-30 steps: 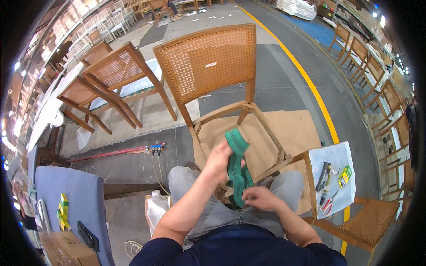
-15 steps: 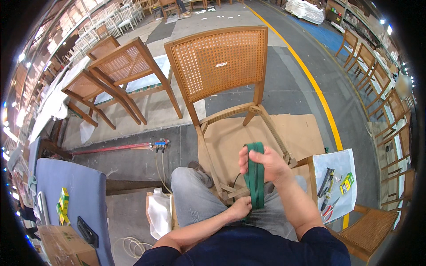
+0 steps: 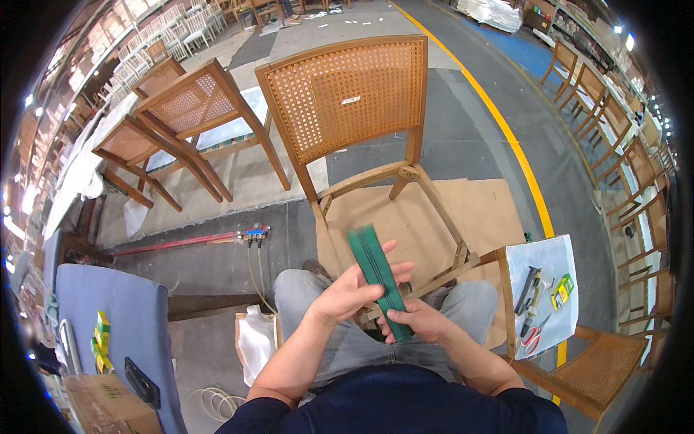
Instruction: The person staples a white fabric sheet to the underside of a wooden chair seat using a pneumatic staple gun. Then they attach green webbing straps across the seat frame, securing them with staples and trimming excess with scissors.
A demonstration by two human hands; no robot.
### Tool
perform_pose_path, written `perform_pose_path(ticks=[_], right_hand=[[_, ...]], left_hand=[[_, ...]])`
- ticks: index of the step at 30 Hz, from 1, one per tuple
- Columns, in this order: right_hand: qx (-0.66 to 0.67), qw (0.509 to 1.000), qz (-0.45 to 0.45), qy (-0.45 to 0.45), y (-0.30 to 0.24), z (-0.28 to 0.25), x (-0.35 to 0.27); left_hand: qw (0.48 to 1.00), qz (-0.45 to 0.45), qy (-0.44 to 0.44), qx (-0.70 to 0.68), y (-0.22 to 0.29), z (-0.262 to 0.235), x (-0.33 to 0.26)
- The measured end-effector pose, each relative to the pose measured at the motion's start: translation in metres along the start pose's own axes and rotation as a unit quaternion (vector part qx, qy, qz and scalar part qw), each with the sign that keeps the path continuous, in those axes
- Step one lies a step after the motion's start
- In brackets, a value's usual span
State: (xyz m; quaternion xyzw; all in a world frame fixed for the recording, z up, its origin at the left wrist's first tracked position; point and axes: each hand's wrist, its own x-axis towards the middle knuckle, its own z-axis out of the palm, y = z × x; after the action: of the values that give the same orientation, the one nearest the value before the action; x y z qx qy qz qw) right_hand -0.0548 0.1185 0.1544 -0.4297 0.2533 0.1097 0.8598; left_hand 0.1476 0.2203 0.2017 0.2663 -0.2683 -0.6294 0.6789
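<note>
Green strap [image 3: 376, 266], one, dark lengthwise stripes, upper end blurred: tilted, above my grey jeans [image 3: 311, 307]. My left hand [image 3: 341, 296], one: fingers spread apart beyond the strap, thumb at its near edge. My right hand [image 3: 425, 321], one: clamped on the strap's lower end, thumb on top. Wooden chair [image 3: 347, 101], one, cane back, open seat frame: ahead, cardboard [image 3: 499, 210] beneath. Red-handled scissors [image 3: 533, 338], yellow-green box [image 3: 562, 291]: on a white surface [image 3: 557, 253], right.
</note>
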Motion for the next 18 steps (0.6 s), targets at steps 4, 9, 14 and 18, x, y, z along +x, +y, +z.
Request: perform_pose_path(ticks=[4,9,14,18], right_hand=[[-0.080,0.997,-0.004,-0.007,0.032,-0.005,0.011],[-0.055,0.973,-0.203,0.093,-0.026,-0.013,0.013],[-0.146,0.959,-0.203,0.130,-0.048,-0.010,0.041],[-0.251,0.920,-0.255,0.158,-0.048,0.002,0.048]], left_hand=[[0.976,-0.059,0.203,0.054,-0.013,-0.019,-0.004],[0.972,-0.067,0.209,0.080,-0.047,-0.010,-0.014],[0.934,-0.027,0.288,0.208,-0.086,-0.005,-0.018],[0.920,0.037,0.366,0.136,-0.073,-0.017,-0.022]])
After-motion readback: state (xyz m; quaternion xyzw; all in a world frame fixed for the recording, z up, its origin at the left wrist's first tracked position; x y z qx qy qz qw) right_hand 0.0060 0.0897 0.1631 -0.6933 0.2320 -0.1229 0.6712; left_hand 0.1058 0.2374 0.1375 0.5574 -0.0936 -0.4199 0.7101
